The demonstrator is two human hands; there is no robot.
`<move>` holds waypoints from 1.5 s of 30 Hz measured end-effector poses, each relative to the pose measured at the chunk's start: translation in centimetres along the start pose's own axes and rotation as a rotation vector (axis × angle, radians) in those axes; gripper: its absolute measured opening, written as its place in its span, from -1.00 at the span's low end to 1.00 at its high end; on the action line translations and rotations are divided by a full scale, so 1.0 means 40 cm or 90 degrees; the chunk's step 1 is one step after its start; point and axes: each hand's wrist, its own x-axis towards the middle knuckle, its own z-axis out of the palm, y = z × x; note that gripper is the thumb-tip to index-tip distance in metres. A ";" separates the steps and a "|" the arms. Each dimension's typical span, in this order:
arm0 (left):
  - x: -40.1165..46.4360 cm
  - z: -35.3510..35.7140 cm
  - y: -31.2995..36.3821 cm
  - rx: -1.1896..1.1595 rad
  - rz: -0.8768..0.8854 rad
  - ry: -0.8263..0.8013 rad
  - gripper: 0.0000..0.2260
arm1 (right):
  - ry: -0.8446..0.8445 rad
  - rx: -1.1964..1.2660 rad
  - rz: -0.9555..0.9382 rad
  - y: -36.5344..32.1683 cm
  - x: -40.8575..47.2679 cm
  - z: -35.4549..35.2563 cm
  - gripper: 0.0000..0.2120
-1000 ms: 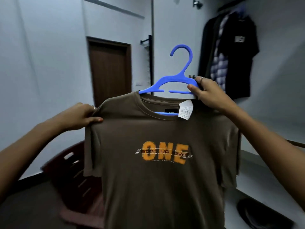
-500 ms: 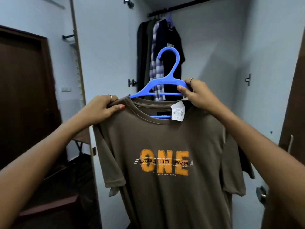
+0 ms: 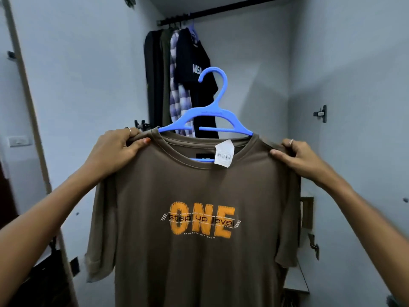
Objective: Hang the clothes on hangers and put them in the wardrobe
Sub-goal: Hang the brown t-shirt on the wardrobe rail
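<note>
Right hand (image 3: 303, 158) has moved off the hanger's arm and now grips the T-shirt's shoulder at centre right of the frame; half a second ago it held the blue hanger itself. Left hand (image 3: 115, 151) stays on the opposite shoulder, centre left. View has shifted further into the wardrobe, so the door at left is gone from sight.

Brown T-shirt (image 3: 194, 218) hangs flat in the middle of the frame, print "ONE / step up level" facing the camera. Blue hanger (image 3: 212, 114) sits inside the neck opening, hook upright, its arms running under the fabric toward both shoulders. White tag (image 3: 224, 156) dangles at the collar, right of centre.

Fingers: both hands pinch shoulder fabric, thumb in front, other fingers curled behind the cloth. Whether the hanger ends are caught in each pinch, cannot tell. Ring visible on each hand.

Black rail (image 3: 221, 12) crosses the top of the frame. Hung clothes (image 3: 177, 85) bunch at its left end, behind the hanger hook, apart from it.
</note>
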 end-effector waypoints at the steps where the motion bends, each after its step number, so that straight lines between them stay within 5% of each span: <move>1: 0.017 0.021 -0.005 -0.006 0.006 -0.002 -0.75 | 0.014 0.001 0.010 0.014 0.012 0.009 -0.70; 9: 0.212 0.185 -0.005 -0.090 0.046 -0.001 -0.99 | 0.232 -0.055 -0.008 0.190 0.201 0.041 -0.73; 15: 0.386 0.291 -0.049 -0.285 -0.049 -0.134 -0.78 | 0.261 -0.055 -0.061 0.302 0.439 0.009 -0.86; 23: 0.633 0.457 -0.088 -0.179 0.045 0.143 -0.92 | 0.269 -0.030 -0.118 0.415 0.750 -0.027 -0.83; 31: 0.942 0.472 -0.109 -0.095 0.057 0.329 -0.75 | 0.327 -0.126 -0.132 0.449 1.051 0.001 -0.35; 34: 1.060 0.463 -0.112 -0.052 0.071 0.394 -0.72 | 0.280 -0.179 -0.153 0.460 1.146 0.074 -0.33; 39: 1.257 0.471 -0.111 0.021 0.075 0.414 -0.70 | 0.204 -0.261 -0.207 0.473 1.286 0.239 -0.43; 45: 1.453 0.538 -0.096 0.077 0.073 0.396 -0.81 | 0.171 -0.165 -0.203 0.516 1.455 0.433 -0.46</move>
